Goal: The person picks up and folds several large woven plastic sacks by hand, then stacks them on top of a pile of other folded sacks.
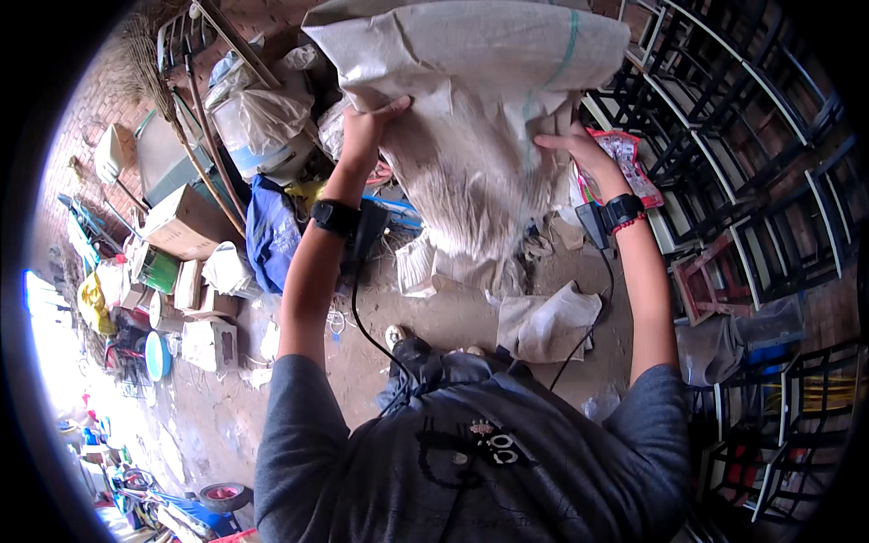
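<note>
A large white woven plastic sack hangs before me, held up at arm's length. Its lower part is frayed and dirty brown, and a green stripe runs down its right side. My left hand grips the sack's left edge, with the thumb on the near face. On the right edge my right hand pinches the fabric, its fingers partly hidden behind the folds. Another woven sack lies on the floor below, near my feet. More crumpled white sacking shows beneath the hanging one.
Black metal frames are stacked along the right, by a small reddish wooden stool. At left stand a pitchfork, a twig broom, cardboard boxes and a blue basin. A red printed packet lies behind my right wrist.
</note>
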